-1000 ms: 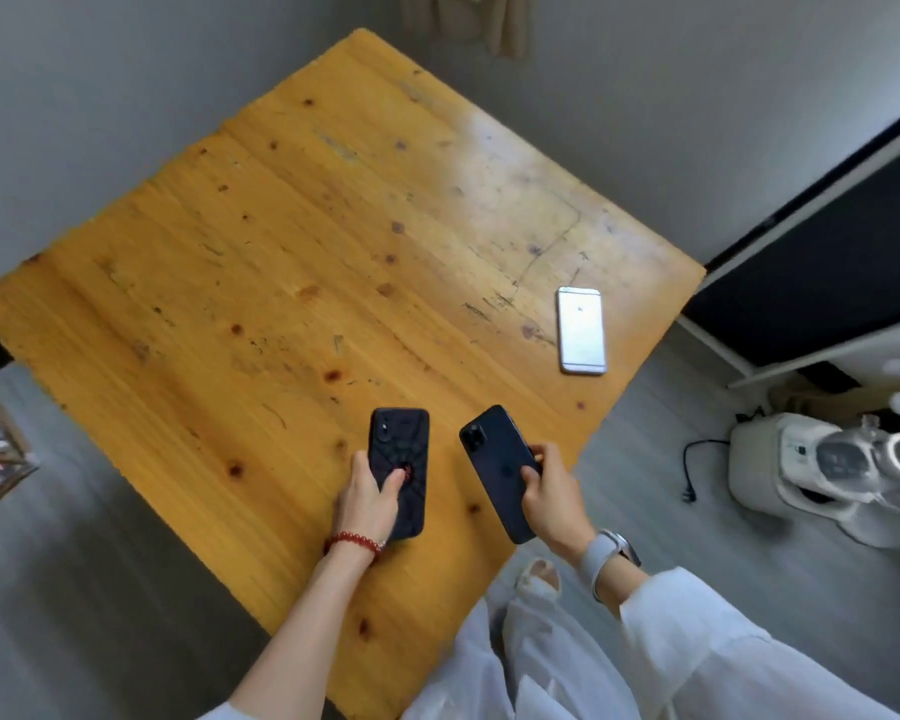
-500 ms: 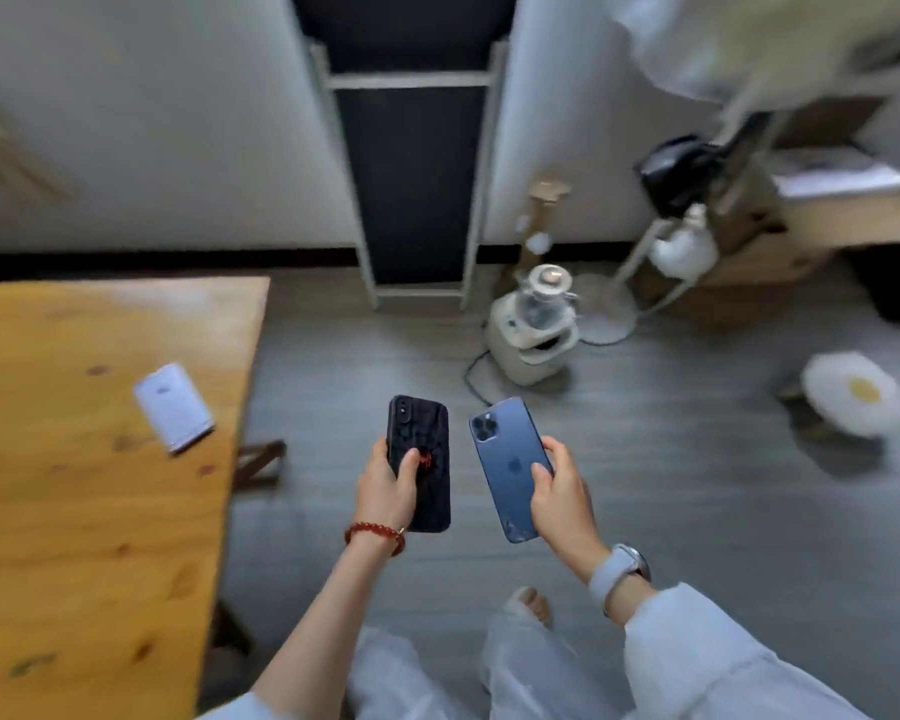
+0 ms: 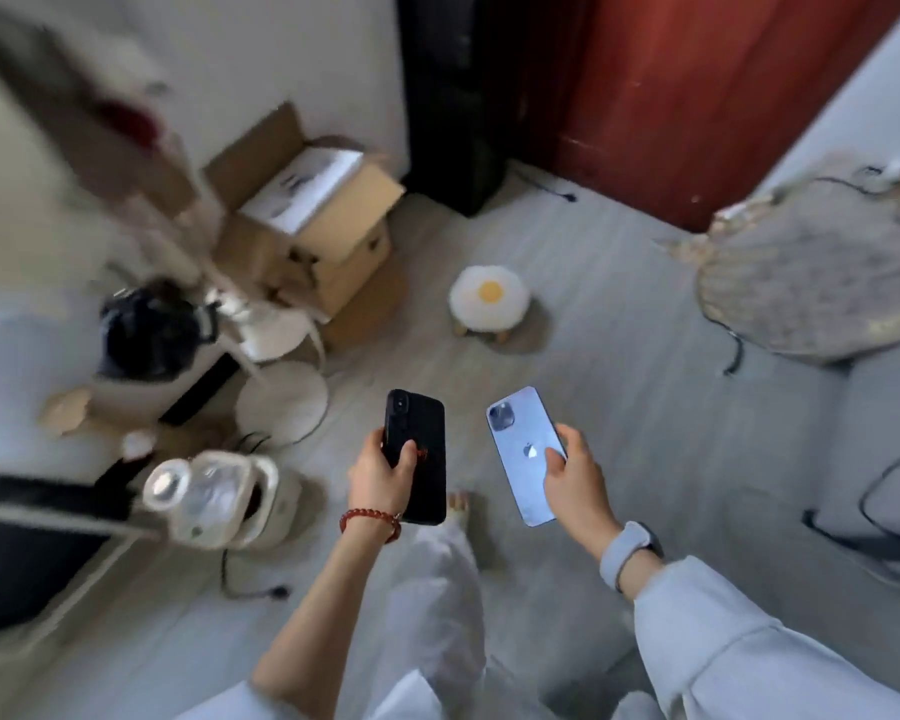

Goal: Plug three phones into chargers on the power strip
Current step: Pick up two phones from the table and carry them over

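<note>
Black phone (image 3: 418, 454) clamped in left hand (image 3: 380, 472), blue phone (image 3: 525, 454) in right hand (image 3: 575, 478); carry level, thumbs pressing backs.

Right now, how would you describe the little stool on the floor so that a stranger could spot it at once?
Start at the open cardboard box against the far wall and look right, onto the pale floor. There stands the stool on short wooden legs. Its fluffy white top with a yellow middle looks like a fried egg; nothing nearby resembles it.

Single head-worn view, steeply downward over floor (image 3: 619, 407), close above hands.
</note>
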Action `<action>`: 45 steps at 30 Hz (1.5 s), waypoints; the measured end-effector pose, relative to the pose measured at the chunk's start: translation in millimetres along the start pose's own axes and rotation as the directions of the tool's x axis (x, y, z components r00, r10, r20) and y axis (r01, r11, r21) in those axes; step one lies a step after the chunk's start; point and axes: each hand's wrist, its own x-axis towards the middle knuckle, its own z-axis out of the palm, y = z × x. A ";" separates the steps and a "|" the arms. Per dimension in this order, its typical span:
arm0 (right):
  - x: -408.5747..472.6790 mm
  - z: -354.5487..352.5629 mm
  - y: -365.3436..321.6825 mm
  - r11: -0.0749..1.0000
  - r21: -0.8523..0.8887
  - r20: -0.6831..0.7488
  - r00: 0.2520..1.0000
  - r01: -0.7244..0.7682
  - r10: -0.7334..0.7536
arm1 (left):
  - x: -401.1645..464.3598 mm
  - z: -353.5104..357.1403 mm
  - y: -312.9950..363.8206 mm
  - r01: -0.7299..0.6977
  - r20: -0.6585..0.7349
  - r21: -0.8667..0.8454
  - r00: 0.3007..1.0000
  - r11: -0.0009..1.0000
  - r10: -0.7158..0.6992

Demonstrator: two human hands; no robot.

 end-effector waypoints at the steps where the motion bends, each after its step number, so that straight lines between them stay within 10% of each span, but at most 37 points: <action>1: 19.0 -8.7 -2.1 1.000 0.013 -0.033 0.999 -0.029 0.029 | 19.3 12.4 19.7 -0.029 0.030 0.035 0.999 0.999 0.028; 10: 222.2 -135.2 -33.4 0.968 0.185 -0.301 0.928 -0.170 0.221 | 186.4 166.7 234.2 -0.309 0.312 0.181 0.918 0.934 0.243; 21: 355.7 -344.6 66.0 0.873 0.404 -0.470 0.758 -0.272 0.453 | 193.7 432.8 447.7 -0.495 0.620 0.124 0.715 0.860 0.322; 45: 725.0 -691.5 278.0 0.686 0.548 -0.270 0.675 -0.478 0.686 | 280.1 926.1 691.7 -0.238 0.674 0.243 0.739 0.940 0.013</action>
